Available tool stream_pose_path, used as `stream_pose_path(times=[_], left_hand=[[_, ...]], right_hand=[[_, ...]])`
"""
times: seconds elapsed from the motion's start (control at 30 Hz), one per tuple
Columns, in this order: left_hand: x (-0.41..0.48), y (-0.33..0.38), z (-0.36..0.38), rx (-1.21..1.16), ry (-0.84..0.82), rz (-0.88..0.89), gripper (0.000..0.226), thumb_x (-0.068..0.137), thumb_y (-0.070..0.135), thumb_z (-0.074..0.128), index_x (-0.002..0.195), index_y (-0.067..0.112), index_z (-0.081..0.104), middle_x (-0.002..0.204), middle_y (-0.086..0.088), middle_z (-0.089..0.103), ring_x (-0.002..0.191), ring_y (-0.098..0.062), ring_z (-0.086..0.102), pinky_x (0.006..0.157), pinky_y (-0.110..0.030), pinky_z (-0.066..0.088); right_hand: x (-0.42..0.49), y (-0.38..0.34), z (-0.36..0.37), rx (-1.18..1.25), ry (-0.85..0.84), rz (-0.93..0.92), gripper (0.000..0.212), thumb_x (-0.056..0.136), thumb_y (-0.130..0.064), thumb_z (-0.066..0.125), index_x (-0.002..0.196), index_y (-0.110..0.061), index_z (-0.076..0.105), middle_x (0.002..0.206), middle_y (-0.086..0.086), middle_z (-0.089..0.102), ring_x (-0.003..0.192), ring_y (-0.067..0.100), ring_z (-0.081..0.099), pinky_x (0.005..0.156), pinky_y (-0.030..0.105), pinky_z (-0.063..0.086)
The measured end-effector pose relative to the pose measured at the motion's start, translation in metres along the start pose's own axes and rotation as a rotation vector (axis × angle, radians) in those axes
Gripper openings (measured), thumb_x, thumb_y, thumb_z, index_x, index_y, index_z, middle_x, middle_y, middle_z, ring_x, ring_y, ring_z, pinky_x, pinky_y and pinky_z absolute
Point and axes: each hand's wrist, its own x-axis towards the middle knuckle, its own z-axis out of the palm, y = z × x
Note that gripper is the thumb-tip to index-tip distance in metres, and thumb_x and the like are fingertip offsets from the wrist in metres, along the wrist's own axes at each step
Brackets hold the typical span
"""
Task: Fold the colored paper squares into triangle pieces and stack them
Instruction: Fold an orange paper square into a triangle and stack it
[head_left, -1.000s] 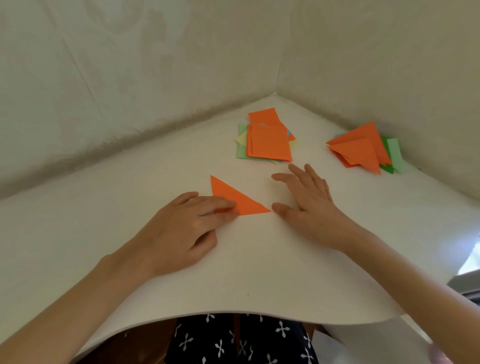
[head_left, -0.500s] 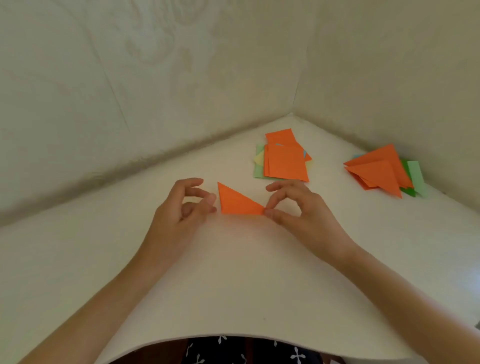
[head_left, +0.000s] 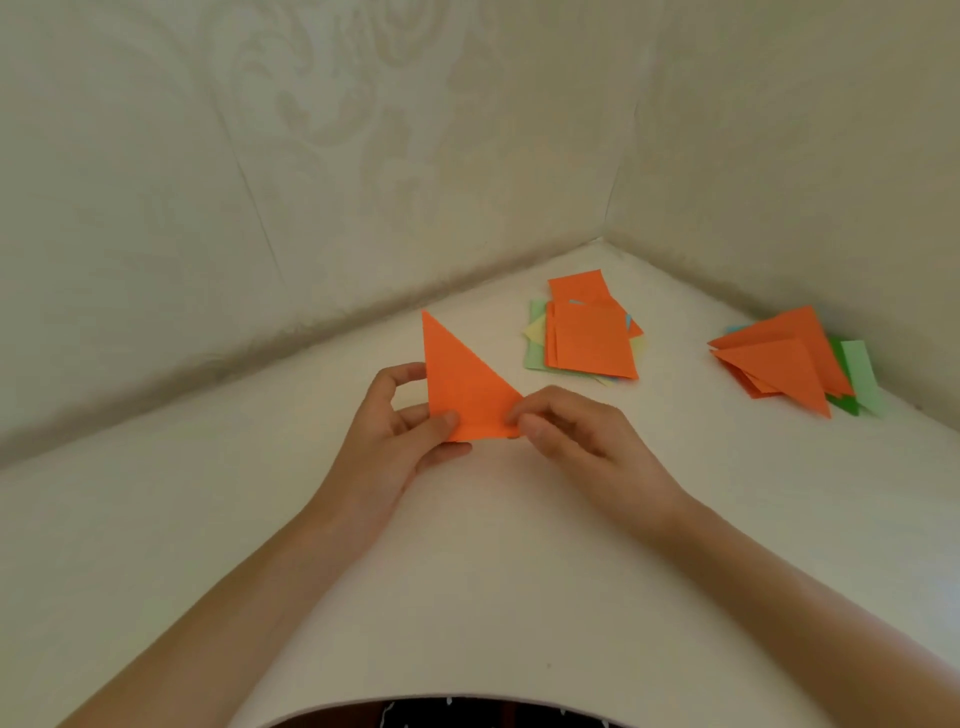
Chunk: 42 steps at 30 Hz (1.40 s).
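Note:
An orange paper triangle is lifted off the white table, its long point standing up. My left hand pinches its lower left edge between thumb and fingers. My right hand pinches its lower right corner. A pile of flat paper squares, orange on top with green, yellow and blue beneath, lies behind the hands. A stack of folded triangles, mostly orange with green under it, lies at the far right near the wall.
Pale patterned walls meet in a corner right behind the piles. The table's curved front edge runs along the bottom, with dark patterned clothing below it.
The triangle lay flat on the table under my left fingers. Both hands then took its ends and raised it, and it now stands tilted up. The view shifted upward.

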Motion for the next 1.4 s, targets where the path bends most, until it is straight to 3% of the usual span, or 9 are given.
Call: stream_pose_path(times=[0.13,0.33,0.5,0.7,0.83,0.93,1.17,1.23,1.4], left_hand=[[-0.002,0.001,0.001,0.011,-0.056,0.019,0.031,0.087,0.002,0.056,0.113,0.017,0.049,0.089,-0.009,0.074,0.081,-0.018,0.070,0.068,-0.024,0.055],[-0.005,0.004,0.001,0.038,-0.151,0.042,0.048,0.076,0.008,0.072,0.116,0.022,0.048,0.095,-0.005,0.074,0.090,-0.017,0.069,0.076,-0.025,0.055],[-0.007,0.004,0.004,0.130,-0.175,0.061,0.051,0.077,-0.002,0.068,0.118,0.020,0.045,0.095,-0.002,0.074,0.088,-0.014,0.070,0.075,-0.021,0.053],[-0.008,0.004,0.008,0.172,-0.165,0.047,0.038,0.090,-0.009,0.051,0.114,0.021,0.050,0.085,-0.001,0.074,0.078,-0.014,0.069,0.069,-0.023,0.054],[-0.007,0.002,0.008,0.173,-0.062,0.030,0.013,0.093,0.002,0.052,0.102,0.011,0.055,0.078,-0.006,0.073,0.072,-0.019,0.069,0.069,-0.027,0.057],[-0.006,0.001,0.008,0.179,-0.012,0.008,0.003,0.093,0.008,0.055,0.095,0.009,0.056,0.072,-0.006,0.071,0.065,-0.018,0.068,0.066,-0.030,0.056],[-0.006,-0.002,0.008,0.175,0.013,0.040,0.017,0.094,0.005,0.052,0.102,0.018,0.044,0.062,-0.001,0.067,0.060,-0.014,0.063,0.063,-0.026,0.054],[-0.006,-0.001,0.008,0.176,-0.015,0.082,0.020,0.094,0.004,0.051,0.101,0.020,0.042,0.062,-0.001,0.066,0.059,-0.012,0.062,0.061,-0.025,0.053],[-0.008,-0.001,0.010,0.283,-0.060,0.124,0.028,0.094,-0.002,0.048,0.088,0.016,0.068,0.084,0.009,0.068,0.081,-0.003,0.061,0.066,-0.018,0.053]], right_hand=[[0.001,0.002,-0.001,0.113,0.007,0.078,0.020,0.085,-0.022,0.060,0.102,-0.033,0.060,0.093,-0.022,0.061,0.084,0.003,0.055,0.080,0.014,0.040],[0.001,0.004,-0.005,0.486,0.006,0.201,0.032,0.077,-0.008,0.061,0.107,-0.018,0.059,0.095,0.004,0.066,0.085,0.025,0.048,0.082,0.034,0.039],[0.003,0.000,-0.003,0.517,0.045,0.259,0.022,0.083,-0.007,0.065,0.102,-0.015,0.058,0.090,0.013,0.065,0.081,0.025,0.058,0.077,0.032,0.046],[0.001,-0.006,-0.002,0.356,0.156,0.183,0.006,0.092,-0.017,0.058,0.099,-0.017,0.060,0.084,-0.002,0.062,0.074,0.007,0.054,0.068,0.018,0.043],[-0.005,-0.007,0.004,0.080,0.006,0.117,0.029,0.081,-0.031,0.066,0.107,-0.033,0.053,0.100,-0.020,0.058,0.090,0.002,0.055,0.075,0.012,0.043],[-0.006,-0.009,0.011,-0.074,0.009,0.077,0.037,0.082,-0.020,0.072,0.106,-0.036,0.049,0.102,-0.024,0.055,0.091,-0.004,0.051,0.076,0.006,0.038],[-0.002,-0.009,0.008,0.128,0.202,0.139,0.006,0.097,-0.022,0.052,0.101,-0.025,0.055,0.069,0.002,0.063,0.061,0.017,0.053,0.057,0.025,0.042],[0.000,-0.008,0.005,0.254,0.276,0.173,0.013,0.098,-0.014,0.048,0.103,-0.026,0.051,0.057,-0.001,0.062,0.054,0.009,0.054,0.056,0.019,0.044],[0.002,-0.007,0.000,0.391,0.366,0.183,0.031,0.095,-0.003,0.051,0.108,-0.031,0.050,0.049,-0.001,0.054,0.047,0.012,0.052,0.057,0.033,0.052]])
